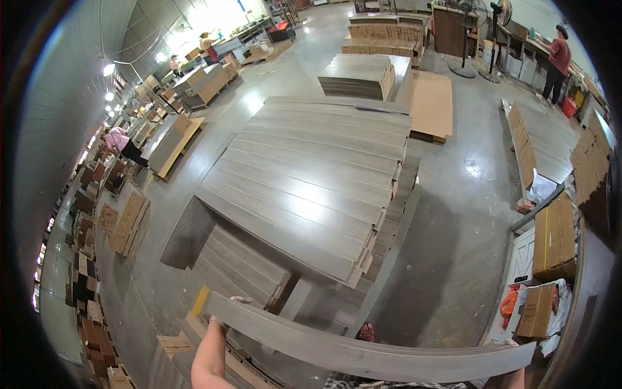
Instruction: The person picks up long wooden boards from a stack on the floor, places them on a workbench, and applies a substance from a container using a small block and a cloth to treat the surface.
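Note:
A long grey wood-look board (363, 350) spans the bottom of the view in front of me, a yellow strip at its left end. My left hand (223, 319) is closed on it near that end, fingertips showing over the far edge. Toward the other end my right hand (516, 376) grips the board from below, its fingers mostly hidden behind it. Beyond the board lies a wide stack of similar grey boards (304, 175), laid side by side. A lower stack of boards (236, 266) sits nearer, at its left.
A foot (367, 332) shows beside the stack. Cardboard boxes (554, 236) stand at right, near a pallet of boards (544, 142). Farther off are another board stack (356, 74), a standing fan (463, 65), and people at benches, one in a red top (558, 61).

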Demonstrator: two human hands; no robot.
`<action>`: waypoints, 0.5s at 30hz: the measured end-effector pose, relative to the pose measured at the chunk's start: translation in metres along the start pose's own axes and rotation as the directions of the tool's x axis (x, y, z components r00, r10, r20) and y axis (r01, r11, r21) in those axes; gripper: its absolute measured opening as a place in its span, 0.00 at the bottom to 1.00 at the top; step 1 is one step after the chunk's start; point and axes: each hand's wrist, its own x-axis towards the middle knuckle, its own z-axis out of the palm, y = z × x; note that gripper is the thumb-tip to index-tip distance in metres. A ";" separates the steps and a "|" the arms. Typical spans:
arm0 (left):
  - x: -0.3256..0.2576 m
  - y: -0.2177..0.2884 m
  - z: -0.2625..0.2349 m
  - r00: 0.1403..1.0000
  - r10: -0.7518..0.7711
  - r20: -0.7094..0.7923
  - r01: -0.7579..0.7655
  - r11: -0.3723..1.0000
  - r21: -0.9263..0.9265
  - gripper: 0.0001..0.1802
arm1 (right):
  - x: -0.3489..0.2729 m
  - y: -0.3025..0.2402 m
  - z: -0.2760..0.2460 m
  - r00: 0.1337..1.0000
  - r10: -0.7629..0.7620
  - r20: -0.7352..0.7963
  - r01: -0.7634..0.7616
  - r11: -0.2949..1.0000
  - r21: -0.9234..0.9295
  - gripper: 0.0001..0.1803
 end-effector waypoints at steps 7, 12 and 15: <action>-0.019 0.026 0.165 0.999 -0.038 -0.001 0.035 0.911 0.411 0.18 | -0.076 -0.042 -0.158 0.968 -0.230 -0.101 0.226 0.973 -0.054 0.16; 0.003 0.011 0.276 0.984 -0.125 0.128 0.049 0.876 0.481 0.21 | -0.155 -0.021 -0.302 0.916 -0.303 -0.264 0.299 0.953 -0.056 0.15; -0.022 0.021 0.449 0.943 -0.172 0.286 -0.041 0.790 0.611 0.25 | -0.208 0.016 -0.370 0.861 -0.292 -0.416 0.306 0.951 -0.033 0.14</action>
